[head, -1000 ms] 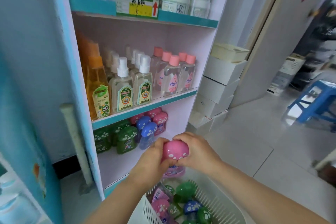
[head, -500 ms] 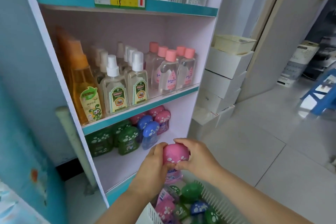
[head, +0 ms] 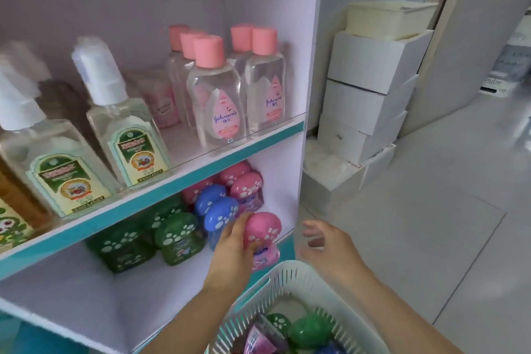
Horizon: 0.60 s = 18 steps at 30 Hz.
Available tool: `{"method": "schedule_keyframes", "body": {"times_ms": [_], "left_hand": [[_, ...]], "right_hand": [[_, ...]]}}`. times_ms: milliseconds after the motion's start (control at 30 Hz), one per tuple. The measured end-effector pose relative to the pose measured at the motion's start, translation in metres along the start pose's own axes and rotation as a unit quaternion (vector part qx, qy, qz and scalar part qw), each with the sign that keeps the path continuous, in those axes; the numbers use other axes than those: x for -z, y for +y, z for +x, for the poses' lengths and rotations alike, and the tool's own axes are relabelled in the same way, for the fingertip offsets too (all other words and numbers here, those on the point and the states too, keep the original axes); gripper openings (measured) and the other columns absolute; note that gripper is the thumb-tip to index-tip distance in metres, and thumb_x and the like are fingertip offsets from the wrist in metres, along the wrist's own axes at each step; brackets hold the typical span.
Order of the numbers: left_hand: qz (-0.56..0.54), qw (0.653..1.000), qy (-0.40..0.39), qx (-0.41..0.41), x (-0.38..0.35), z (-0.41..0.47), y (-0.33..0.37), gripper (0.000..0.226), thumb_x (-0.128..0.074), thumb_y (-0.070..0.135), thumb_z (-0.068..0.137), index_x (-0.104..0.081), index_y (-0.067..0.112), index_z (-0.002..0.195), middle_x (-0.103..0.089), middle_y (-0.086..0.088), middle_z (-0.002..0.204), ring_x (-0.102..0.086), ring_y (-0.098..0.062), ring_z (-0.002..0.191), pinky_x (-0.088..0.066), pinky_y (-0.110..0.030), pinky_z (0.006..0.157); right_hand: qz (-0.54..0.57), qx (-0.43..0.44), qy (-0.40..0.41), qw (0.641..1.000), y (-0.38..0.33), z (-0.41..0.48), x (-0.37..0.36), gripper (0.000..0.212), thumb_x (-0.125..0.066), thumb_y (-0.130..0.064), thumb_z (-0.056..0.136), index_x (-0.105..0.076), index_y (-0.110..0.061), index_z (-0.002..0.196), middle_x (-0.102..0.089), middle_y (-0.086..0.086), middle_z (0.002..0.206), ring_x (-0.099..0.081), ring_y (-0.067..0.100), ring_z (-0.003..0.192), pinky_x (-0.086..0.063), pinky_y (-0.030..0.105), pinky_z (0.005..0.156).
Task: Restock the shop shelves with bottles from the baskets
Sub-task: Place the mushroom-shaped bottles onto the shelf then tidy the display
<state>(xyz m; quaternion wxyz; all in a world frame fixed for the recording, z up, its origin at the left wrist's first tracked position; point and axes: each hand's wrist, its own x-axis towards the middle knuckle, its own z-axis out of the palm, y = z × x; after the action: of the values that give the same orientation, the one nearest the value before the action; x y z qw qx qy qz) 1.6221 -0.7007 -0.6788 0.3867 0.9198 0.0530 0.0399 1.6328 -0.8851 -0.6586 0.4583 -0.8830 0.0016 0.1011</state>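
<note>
My left hand (head: 230, 256) grips a pink bottle with a paw-print cap (head: 263, 231) at the front right of the lower shelf (head: 86, 304), beside the shelf's right wall. My right hand (head: 327, 247) hovers just right of the bottle, fingers apart and holding nothing. On that shelf stand green bottles (head: 175, 238), blue bottles (head: 218, 213) and pink bottles (head: 244, 184) with the same caps. Below my hands is a white plastic basket (head: 290, 276) holding several green, pink and blue bottles (head: 307, 330).
The shelf above (head: 201, 164) carries clear bottles with pink caps (head: 212, 95) and white-pump bottles (head: 129, 121). White cardboard boxes (head: 367, 89) are stacked to the right of the shelf unit. Pale tiled floor (head: 445, 224) stretches to the right.
The view has come closer to the shelves. My left hand carried the pink bottle onto the lower shelf, and my right hand let go of it and opened.
</note>
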Motion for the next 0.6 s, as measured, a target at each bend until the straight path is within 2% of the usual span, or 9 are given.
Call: {"method": "schedule_keyframes", "body": {"times_ms": [67, 200, 333, 600], "left_hand": [[0.036, 0.999, 0.006, -0.014, -0.010, 0.026, -0.005, 0.056, -0.055, 0.011, 0.090, -0.035, 0.025, 0.140, -0.046, -0.008, 0.135, -0.049, -0.025, 0.117, -0.038, -0.031, 0.100], [0.081, 0.997, 0.011, 0.003, -0.028, 0.072, -0.008, 0.057, -0.053, 0.017, 0.092, -0.029, 0.022, 0.144, -0.048, -0.011, 0.134, -0.042, -0.032, 0.119, -0.036, -0.041, 0.100], [0.102, 0.994, 0.008, 0.031, -0.046, 0.095, -0.013, 0.058, -0.050, 0.019, 0.094, -0.023, 0.023, 0.146, -0.045, -0.013, 0.135, -0.042, -0.032, 0.119, -0.037, -0.042, 0.098], [0.156, 0.986, 0.000, 0.054, -0.063, 0.117, -0.028, 0.058, -0.055, 0.023, 0.092, -0.027, 0.020, 0.143, -0.054, -0.015, 0.127, -0.053, -0.034, 0.112, -0.043, -0.042, 0.093]], "right_hand": [[0.007, -0.006, 0.001, 1.000, 0.007, 0.015, -0.006, 0.052, -0.066, -0.014, 0.086, -0.049, -0.023, 0.134, -0.055, -0.012, 0.106, -0.058, 0.007, 0.096, -0.041, 0.006, 0.065], [0.024, -0.021, 0.007, 0.999, 0.022, 0.041, -0.015, 0.046, -0.065, -0.014, 0.086, -0.054, -0.023, 0.130, -0.059, -0.010, 0.105, -0.060, 0.008, 0.093, -0.041, 0.008, 0.068], [0.035, -0.038, 0.005, 0.999, 0.029, 0.054, -0.020, 0.042, -0.064, -0.012, 0.087, -0.055, -0.022, 0.127, -0.060, -0.009, 0.103, -0.061, 0.008, 0.091, -0.044, 0.007, 0.059], [0.052, -0.025, 0.001, 0.998, 0.030, 0.074, -0.021, 0.039, -0.063, -0.014, 0.088, -0.056, -0.024, 0.125, -0.059, -0.012, 0.102, -0.057, -0.001, 0.084, -0.042, 0.004, 0.065]]}}
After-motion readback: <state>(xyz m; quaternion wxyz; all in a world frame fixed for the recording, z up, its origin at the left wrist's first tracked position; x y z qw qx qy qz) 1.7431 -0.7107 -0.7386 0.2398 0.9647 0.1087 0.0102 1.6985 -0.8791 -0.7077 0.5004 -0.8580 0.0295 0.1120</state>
